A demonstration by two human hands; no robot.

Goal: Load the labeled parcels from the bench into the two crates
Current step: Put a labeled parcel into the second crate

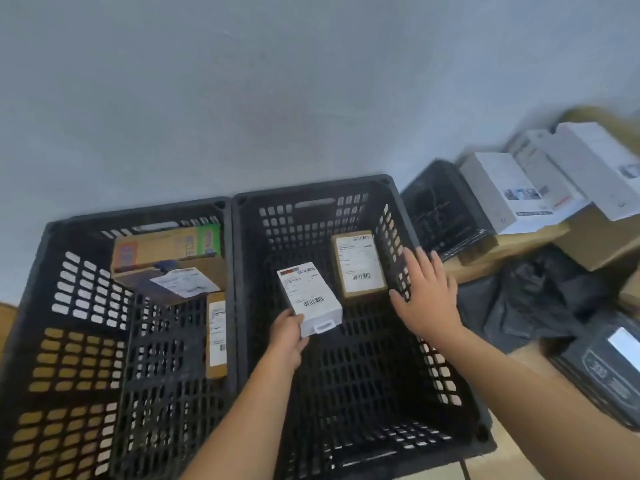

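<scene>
White parcel (309,299) | holding over centre-frame crate (313,183), left hand (287,337) fingers clamping it | spreading right hand (424,299) fingers apart | loading partway: few parcels sitting there and in lower-left crate (138,211), many waiting on bench (530,239), right of frame.

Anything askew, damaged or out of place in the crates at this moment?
The left crate is jumbled: a labelled box sits tilted, and a slim box stands on edge against its right wall. The brown box in the right crate lies flat. No damage shows.
</scene>
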